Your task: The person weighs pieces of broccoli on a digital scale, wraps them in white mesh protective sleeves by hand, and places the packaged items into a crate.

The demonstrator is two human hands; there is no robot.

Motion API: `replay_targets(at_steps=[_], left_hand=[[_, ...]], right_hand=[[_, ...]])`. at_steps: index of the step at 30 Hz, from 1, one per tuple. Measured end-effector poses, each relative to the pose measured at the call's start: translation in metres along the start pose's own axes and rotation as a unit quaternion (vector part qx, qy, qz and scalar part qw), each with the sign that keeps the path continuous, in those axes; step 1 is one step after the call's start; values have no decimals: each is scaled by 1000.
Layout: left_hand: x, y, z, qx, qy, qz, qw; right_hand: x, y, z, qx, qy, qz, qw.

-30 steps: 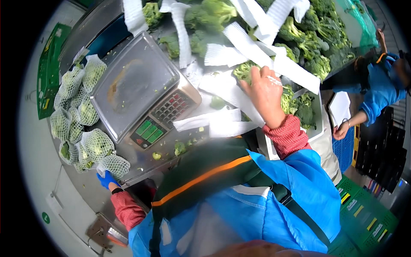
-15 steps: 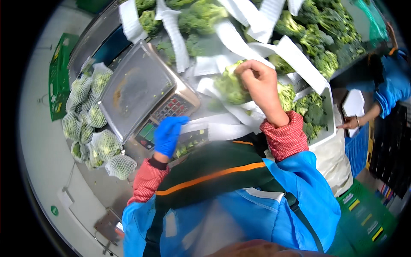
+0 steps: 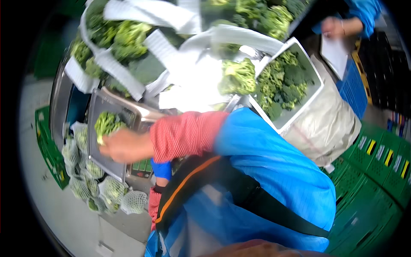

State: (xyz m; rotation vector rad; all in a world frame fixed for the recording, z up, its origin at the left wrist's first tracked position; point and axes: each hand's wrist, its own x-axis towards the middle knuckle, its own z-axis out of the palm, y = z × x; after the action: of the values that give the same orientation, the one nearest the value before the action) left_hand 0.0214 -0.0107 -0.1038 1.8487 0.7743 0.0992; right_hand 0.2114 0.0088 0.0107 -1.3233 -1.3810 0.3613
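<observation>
We note the right hand [image 3: 127, 145], blurred, curled round the lower part of a broccoli head [image 3: 108, 123] over the scale pan [image 3: 101, 101]; whether the head rests on the metal or hangs just above it, we cannot tell. The left hand [image 3: 162, 169], blue-gloved, is mostly hidden beneath the right arm's red-and-white sleeve [image 3: 184, 132], so we cannot read its fingers. Main risk, in our judgement: a rounded head released at a slant could roll on the smooth pan and tip over its edge onto the netted heads [image 3: 112, 189] just beside. Second risk: the loose sleeve spans the front of the scale [image 3: 148, 113], and a brush against it could upset a reading. The head itself looks bright yellow-green, lumpy, its florets in clumped clusters, no net round it, outline slightly smeared by blur
</observation>
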Motion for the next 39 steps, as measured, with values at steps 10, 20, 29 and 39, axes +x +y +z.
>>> replay_targets(at_steps=[10,20,29,39], left_hand=[[34,51,47,55,-127,13,990],[31,109,105,2,-202,7,979],[15,140,137,-18,-313,19,949],[18,163,171,-17,-338,-8,941]], right_hand=[[-119,-26,-124,-106,174,-27,979],[-224,-19,-164,-184,317,106,924],[-297,-35,-156,-232,322,235,887],[-388,32,-204,-169,465,432,754]])
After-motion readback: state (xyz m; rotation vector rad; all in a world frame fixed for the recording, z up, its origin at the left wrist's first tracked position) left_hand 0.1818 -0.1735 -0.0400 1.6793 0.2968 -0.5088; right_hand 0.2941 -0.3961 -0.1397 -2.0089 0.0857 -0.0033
